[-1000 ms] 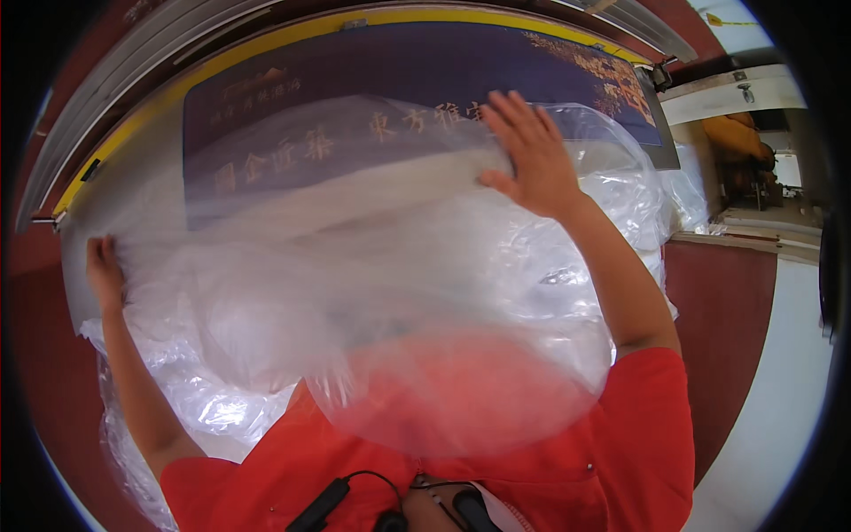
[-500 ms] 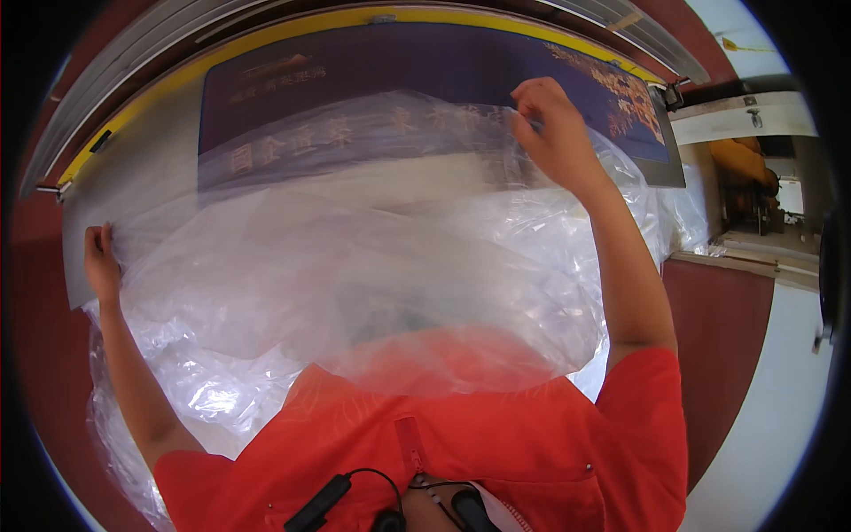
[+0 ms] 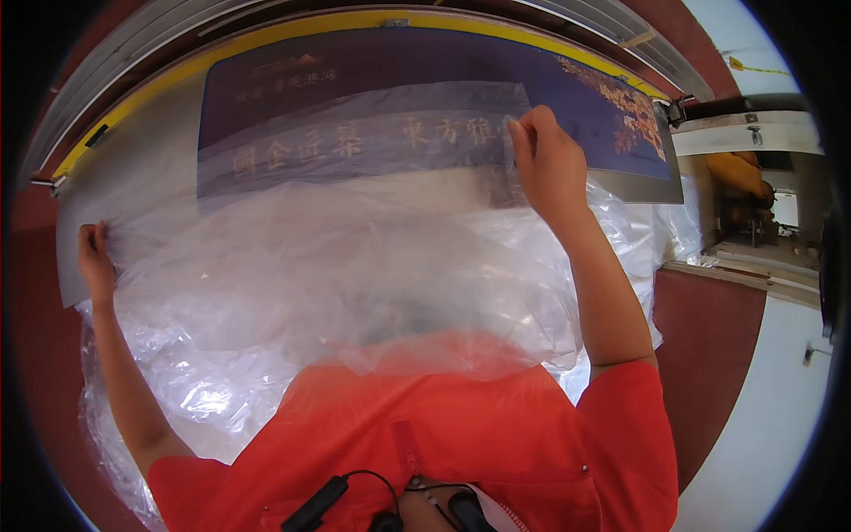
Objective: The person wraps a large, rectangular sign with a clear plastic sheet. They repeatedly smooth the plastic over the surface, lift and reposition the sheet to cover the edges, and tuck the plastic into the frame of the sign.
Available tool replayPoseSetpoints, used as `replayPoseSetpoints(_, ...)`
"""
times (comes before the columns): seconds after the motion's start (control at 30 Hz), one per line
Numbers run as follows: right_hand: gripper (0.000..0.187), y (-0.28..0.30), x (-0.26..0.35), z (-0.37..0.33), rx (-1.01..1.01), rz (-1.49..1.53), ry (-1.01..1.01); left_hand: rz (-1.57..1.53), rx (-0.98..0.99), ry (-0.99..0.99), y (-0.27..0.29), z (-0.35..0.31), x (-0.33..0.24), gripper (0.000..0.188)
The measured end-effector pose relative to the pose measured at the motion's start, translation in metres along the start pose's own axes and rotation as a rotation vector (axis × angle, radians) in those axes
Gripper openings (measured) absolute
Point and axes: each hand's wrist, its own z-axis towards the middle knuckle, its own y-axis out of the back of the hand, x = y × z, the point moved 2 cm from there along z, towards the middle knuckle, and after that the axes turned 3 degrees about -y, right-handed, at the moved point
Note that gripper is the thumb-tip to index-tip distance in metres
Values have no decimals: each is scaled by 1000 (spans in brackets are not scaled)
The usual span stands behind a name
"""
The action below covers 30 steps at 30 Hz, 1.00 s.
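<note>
A large clear plastic sheet (image 3: 355,257) stretches between my hands, its far part draped over a dark blue printed panel (image 3: 372,62) with gold lettering and a tree-like pattern at its right. My left hand (image 3: 96,257), fingers closed, pinches the sheet near the grey left end of the panel. At the right, my right hand (image 3: 551,164) grips the sheet's edge between thumb and fingers, raised above the panel's blue part. More crumpled plastic (image 3: 208,399) hangs in folds close to my body and shows the red shirt through it.
A yellow strip (image 3: 266,35) and metal rails (image 3: 133,80) run along the panel's far edge. White cabinet-like furniture with an opening (image 3: 762,213) stands at the right. Dark red surface (image 3: 709,346) shows at both sides. A black earphone cable (image 3: 390,483) hangs at my chest.
My right hand has come lower and toward me, drawing the sheet's edge tauter over the lettering. The left hand stays closed on the sheet at almost the same place.
</note>
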Motion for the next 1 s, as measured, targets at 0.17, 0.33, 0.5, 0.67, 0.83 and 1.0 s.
replayPoseSetpoints(0.17,23,-12,-49,53,99,-35,-66,-8,40,39,-2,7,-10,19)
replayPoseSetpoints(0.33,30,-18,-46,65,62,-231,-133,-86,39,71,-3,1,1,18)
replayPoseSetpoints(0.5,27,-28,-39,52,-79,-257,-92,-584,269,253,24,-2,55,18)
replayPoseSetpoints(0.67,18,-29,-31,47,-253,-213,42,-931,-69,422,54,7,-4,21)
replayPoseSetpoints(0.83,16,19,-14,50,-146,1024,-339,-673,-370,149,98,39,-43,28)
replayPoseSetpoints(1.0,21,-15,-108,81,-354,267,-141,-29,-232,178,-31,117,-35,34)
